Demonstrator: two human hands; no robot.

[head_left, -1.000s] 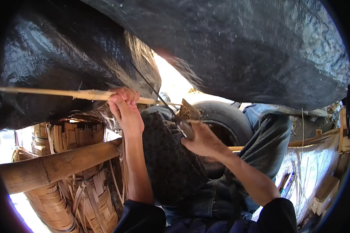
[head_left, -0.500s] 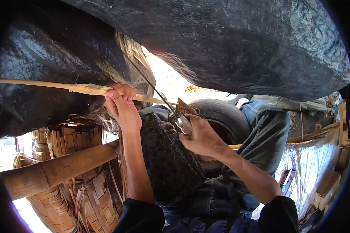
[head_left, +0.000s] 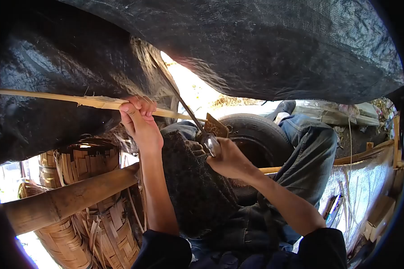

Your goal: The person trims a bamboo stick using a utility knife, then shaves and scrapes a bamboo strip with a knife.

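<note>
My left hand [head_left: 141, 119] is wrapped round a pale bamboo strip [head_left: 101, 102], which runs from the far left to a small brown wooden piece [head_left: 217, 127] near the middle. Frayed fibres stand up on the strip just left of my fingers. In my right hand [head_left: 231, 158] is the handle of a long, thin-bladed knife [head_left: 177, 95]; its blade slants up and left, crossing the strip's right part. A dark, rough cloth [head_left: 191, 193] covers my leg below the strip.
A tyre [head_left: 256, 134] lies in front of my legs. Thick bamboo pole [head_left: 72, 197] and woven bamboo baskets [head_left: 67, 244] are at the left. Black sheeting [head_left: 274, 49] hangs overhead. Wood pieces [head_left: 379, 219] sit at the right edge.
The knife's blade has turned, so its flat side shows broader now. My right hand has shifted slightly. My left hand keeps its hold on the strip, a little further left in view.
</note>
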